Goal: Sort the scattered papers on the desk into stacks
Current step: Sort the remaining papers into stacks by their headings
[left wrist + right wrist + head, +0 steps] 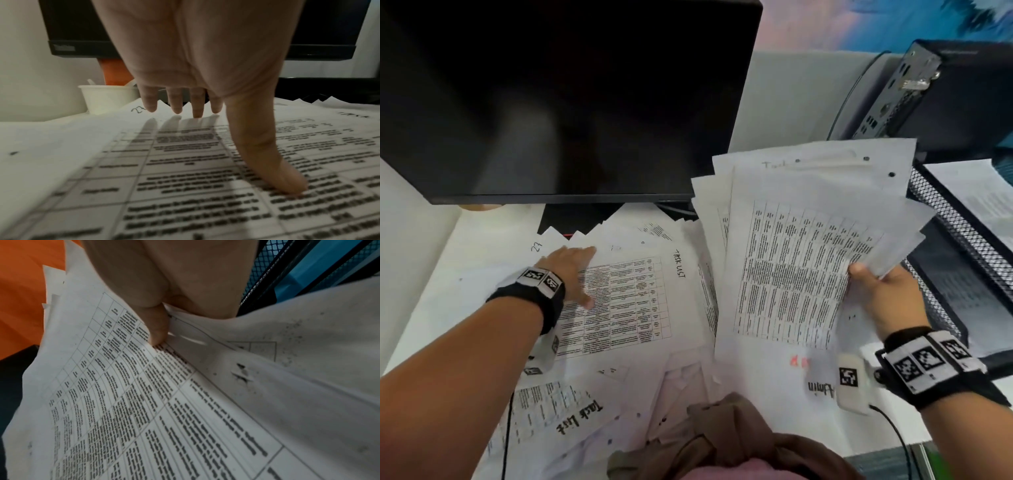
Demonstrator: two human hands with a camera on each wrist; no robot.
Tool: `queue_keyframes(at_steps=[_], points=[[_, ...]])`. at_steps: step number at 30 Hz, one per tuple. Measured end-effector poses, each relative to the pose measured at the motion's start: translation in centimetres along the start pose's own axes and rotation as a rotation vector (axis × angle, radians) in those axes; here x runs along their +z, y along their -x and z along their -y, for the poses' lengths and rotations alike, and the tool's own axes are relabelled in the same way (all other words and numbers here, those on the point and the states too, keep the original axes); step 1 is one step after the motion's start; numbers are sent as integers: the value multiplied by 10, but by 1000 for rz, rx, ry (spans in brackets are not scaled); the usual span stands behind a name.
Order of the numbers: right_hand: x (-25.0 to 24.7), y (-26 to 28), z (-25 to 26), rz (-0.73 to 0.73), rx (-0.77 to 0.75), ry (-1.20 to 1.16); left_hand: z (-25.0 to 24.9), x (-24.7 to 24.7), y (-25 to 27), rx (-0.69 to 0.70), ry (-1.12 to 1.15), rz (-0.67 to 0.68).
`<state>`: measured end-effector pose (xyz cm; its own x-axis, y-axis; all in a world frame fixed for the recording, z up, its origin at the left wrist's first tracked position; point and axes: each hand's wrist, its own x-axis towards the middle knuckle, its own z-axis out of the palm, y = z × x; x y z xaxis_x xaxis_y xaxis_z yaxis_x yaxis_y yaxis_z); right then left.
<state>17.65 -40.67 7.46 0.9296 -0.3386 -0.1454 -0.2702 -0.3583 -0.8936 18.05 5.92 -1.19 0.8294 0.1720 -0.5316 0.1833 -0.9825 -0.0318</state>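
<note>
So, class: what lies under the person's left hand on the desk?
The left hand rests open on a printed table sheet marked "TASK LIST". More papers overlap beneath it; the desk under them is covered.

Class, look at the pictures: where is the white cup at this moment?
In the left wrist view, the white cup stands at the left, under the monitor's lower edge, just beyond the left hand's fingertips and the sheets' far edge.

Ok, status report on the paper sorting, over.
Left hand flat on table sheet. Right hand grips fanned bundle. Loose papers unsorted. Monitor crowds rear.
</note>
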Motion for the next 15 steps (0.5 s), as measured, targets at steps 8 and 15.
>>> queue_keyframes(at_steps=[8,15], points=[[2,-3,-1,-22,0,-70,-28,6,5,44,-69,48],[15,-1,-11,6,45,-149,-33,4,24,166,164,121]])
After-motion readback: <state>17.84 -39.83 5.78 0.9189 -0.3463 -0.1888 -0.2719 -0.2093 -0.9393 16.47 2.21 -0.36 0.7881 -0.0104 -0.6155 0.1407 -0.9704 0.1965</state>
